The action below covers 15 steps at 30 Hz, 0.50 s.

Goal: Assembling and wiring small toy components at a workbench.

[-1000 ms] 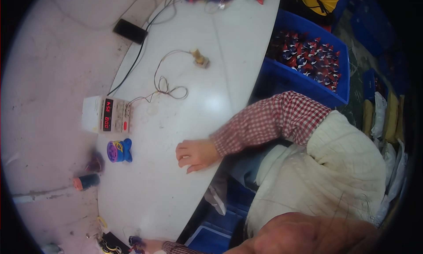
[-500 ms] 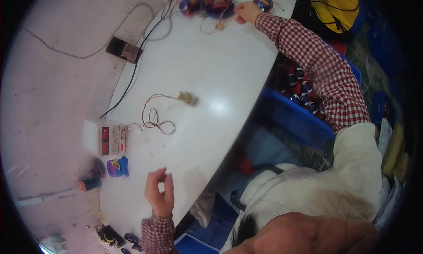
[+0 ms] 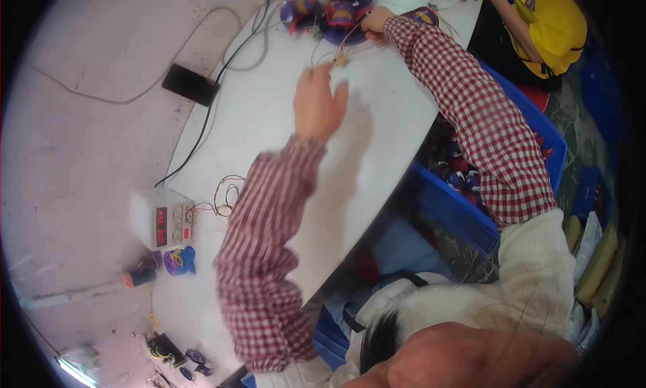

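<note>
My right hand [image 3: 375, 19] reaches to the far end of the white table [image 3: 269, 126], at a pile of blue and purple toys [image 3: 330, 8]. Its fingers are closed on thin wires [image 3: 353, 42] that run down to a small tan part [image 3: 341, 62]. My left hand [image 3: 319, 105] is stretched out over the table just below that part, blurred, fingers apart and holding nothing. Both sleeves are red-and-white checked.
A white box with a red display [image 3: 168, 225] and a coil of wire [image 3: 227, 196] sit near the left edge, with a small blue-purple toy [image 3: 180, 260] below them. A black adapter [image 3: 190, 84] lies on the floor. A blue crate [image 3: 464, 213] stands right of the table. A person in yellow [image 3: 548, 25] is at top right.
My left arm has swung up from the near table edge toward the far end. My right hand stays at the toy pile, and the view has tilted closer.
</note>
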Each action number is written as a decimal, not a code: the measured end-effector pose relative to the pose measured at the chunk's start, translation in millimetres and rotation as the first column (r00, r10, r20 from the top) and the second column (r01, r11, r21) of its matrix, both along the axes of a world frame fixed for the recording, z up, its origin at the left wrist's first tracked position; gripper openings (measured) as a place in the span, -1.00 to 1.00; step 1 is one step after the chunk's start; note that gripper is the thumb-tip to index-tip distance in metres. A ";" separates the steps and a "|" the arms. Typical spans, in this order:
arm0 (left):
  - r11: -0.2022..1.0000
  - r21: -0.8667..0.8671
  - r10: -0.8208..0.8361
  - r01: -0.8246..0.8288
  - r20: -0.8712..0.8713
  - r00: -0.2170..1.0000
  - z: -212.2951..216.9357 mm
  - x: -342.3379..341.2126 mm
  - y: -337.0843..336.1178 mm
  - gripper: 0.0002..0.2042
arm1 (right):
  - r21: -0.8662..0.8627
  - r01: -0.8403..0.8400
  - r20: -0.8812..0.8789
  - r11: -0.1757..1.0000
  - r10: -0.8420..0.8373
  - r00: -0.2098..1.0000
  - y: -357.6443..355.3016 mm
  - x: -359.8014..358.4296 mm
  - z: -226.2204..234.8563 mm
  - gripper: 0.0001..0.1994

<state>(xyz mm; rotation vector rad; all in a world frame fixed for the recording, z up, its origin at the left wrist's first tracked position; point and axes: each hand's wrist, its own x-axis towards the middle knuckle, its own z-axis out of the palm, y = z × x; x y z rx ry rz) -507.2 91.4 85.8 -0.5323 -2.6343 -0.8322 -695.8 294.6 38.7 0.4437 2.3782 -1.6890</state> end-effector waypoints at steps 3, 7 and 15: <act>0.956 0.190 0.217 -0.224 0.054 0.975 -12.4 -65.8 8.9 -0.60 | -0.032 -0.174 -0.052 0.984 0.172 0.984 -7.1 19.7 16.4 -0.85; 0.935 0.225 0.226 -0.274 0.217 0.950 -22.4 -102.1 18.9 -0.49 | -0.042 -0.243 -0.028 0.969 0.242 0.970 -5.2 52.8 15.9 -0.84; 0.919 0.232 0.227 -0.319 0.351 0.908 -25.3 -71.4 28.2 -0.30 | -0.080 -0.324 -0.278 0.943 0.291 0.915 -5.4 83.7 16.2 -0.76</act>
